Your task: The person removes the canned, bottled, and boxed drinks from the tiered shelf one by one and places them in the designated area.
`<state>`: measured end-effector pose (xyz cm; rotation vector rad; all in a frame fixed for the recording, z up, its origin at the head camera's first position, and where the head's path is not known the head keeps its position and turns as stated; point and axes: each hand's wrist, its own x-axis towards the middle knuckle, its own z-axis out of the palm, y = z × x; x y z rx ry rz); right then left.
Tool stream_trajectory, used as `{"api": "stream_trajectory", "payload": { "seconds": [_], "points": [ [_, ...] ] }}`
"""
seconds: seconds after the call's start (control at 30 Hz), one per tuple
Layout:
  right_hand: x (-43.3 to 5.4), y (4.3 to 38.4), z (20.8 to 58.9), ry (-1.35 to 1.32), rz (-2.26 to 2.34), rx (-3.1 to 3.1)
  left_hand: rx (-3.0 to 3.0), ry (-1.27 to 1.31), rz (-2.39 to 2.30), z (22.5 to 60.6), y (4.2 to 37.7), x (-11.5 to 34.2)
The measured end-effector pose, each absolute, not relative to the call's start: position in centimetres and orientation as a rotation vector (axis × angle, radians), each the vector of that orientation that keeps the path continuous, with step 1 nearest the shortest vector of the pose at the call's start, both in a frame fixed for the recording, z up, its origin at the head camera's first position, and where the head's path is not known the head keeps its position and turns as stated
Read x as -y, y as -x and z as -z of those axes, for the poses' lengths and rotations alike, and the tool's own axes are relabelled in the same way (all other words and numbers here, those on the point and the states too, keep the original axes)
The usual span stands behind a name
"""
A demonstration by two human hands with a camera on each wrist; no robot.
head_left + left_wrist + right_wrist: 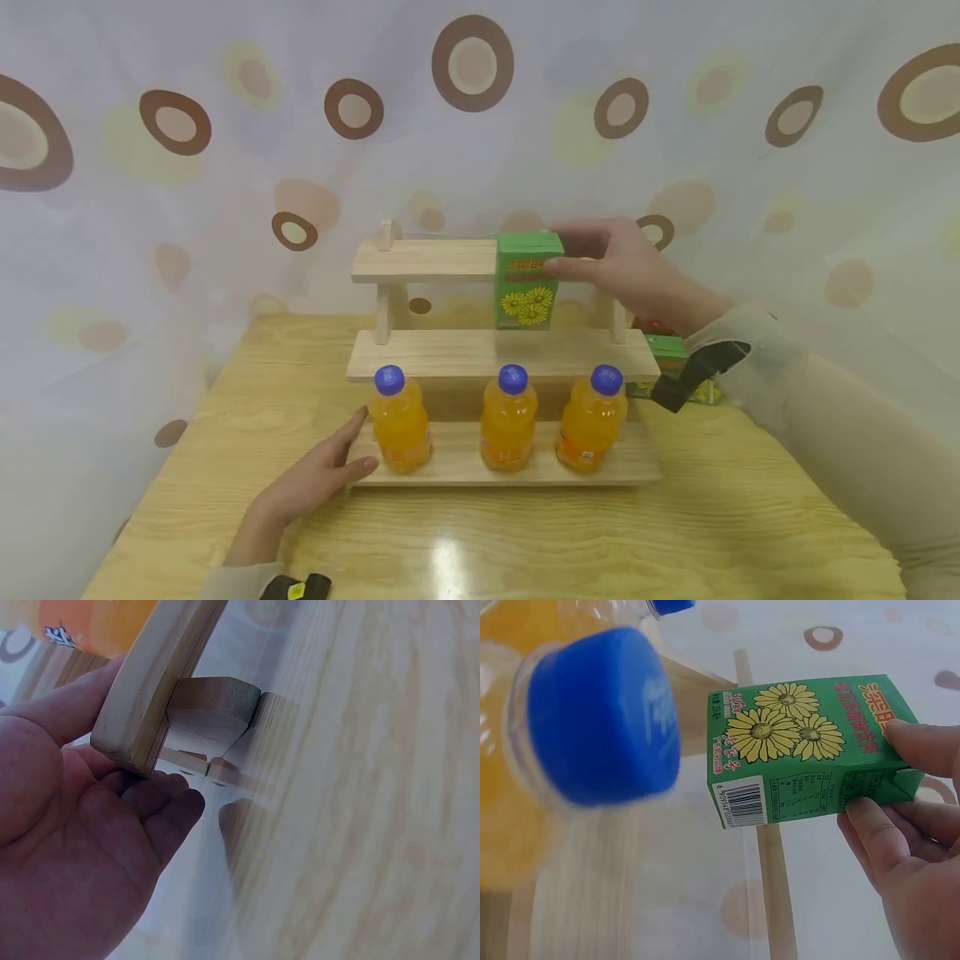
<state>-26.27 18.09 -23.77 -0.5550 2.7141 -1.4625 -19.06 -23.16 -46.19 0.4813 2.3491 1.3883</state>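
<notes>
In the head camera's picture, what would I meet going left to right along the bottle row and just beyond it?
Left hand, left orange bottle, middle orange bottle, right orange bottle, partly hidden green box.

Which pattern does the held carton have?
The green carton shows yellow flowers, clearest in the right wrist view.

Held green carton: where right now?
In the head view, the green carton is just right of centre, in the right hand, above the middle shelf.
</notes>
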Motion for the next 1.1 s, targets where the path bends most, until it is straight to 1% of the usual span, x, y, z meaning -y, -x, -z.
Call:
{"api": "stream_trajectory", "payload": {
  "seconds": [0.33, 0.83, 1.0, 1.1],
  "points": [
    [-22.8, 24.7, 23.9, 0.506, 1.353, -2.866, -2.323, -0.479, -1.409, 46.3, 19.0, 23.1],
    [-31.4, 22.0, 25.7, 0.345, 1.244, -3.006, -2.307, -0.464, -1.409, 46.0, 19.0, 23.0],
    [-34.8, 21.0, 26.7, 0.262, 1.283, -3.027, -2.308, -0.454, -1.410, 45.9, 18.9, 22.9],
    [-36.8, 20.6, 27.4, 0.285, 1.365, -3.015, -2.308, -0.452, -1.411, 45.9, 18.9, 22.9]
  ]
}}
